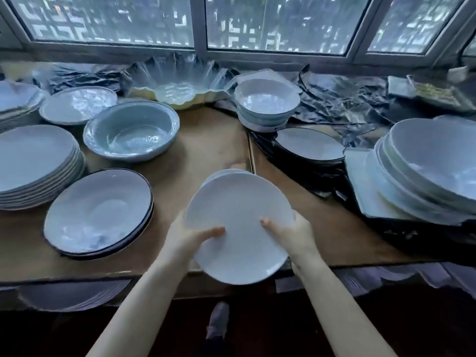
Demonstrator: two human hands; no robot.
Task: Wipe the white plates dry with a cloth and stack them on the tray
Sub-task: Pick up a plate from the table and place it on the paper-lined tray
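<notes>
Two hands hold one white plate point(239, 228) over the near edge of the brown desk point(206, 140), tilted so its face shows. The left hand point(188, 238) grips the plate's left rim, thumb lying across the upper face and fingers hidden beneath. The right hand point(293, 235) grips the right rim the same way, thumb on top. The rim of a second white plate point(226, 173) peeks out just behind the far edge of the held one; whether it is also held or lies on the desk cannot be told.

On the left of the desk stands a tall stack of white plates point(33, 163). Near it, closer to the person, lie a few dark-rimmed plates point(98, 212), one on another. Farther back sits a pale blue bowl point(131, 130), with a shallow white dish point(77, 104) beyond it. A clear scalloped glass bowl point(177, 91) stands at the far edge under the window point(231, 21).

To the right of that, several white bowls point(265, 101) are nested together, and leaf-shaped dark-rimmed plates point(309, 145) lie just in front of them. At the far right a pile of large white bowls point(432, 161) rests on square dishes point(360, 176). Crumpled black plastic sheet point(347, 99) covers the right end of the desk.
</notes>
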